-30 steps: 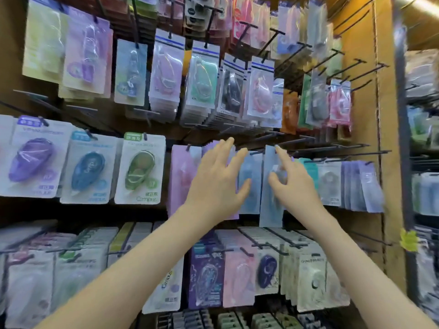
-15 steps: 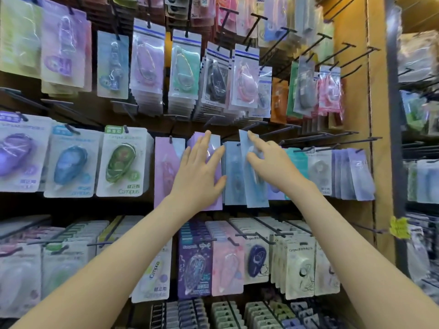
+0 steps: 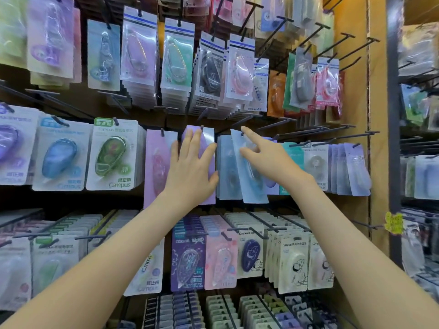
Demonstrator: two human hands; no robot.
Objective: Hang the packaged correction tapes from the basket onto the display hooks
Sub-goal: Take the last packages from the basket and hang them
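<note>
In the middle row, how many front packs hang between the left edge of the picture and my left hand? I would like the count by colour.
Purple pack: 1
Blue pack: 1
Green pack: 1
Pink pack: 1
Total: 4

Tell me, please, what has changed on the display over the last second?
The right hand has lifted the light blue pack and tilted it, its index finger now stretched to the pack's top edge. The left hand has pressed flat against the purple pack. The hanging packs around them stayed put.
</note>
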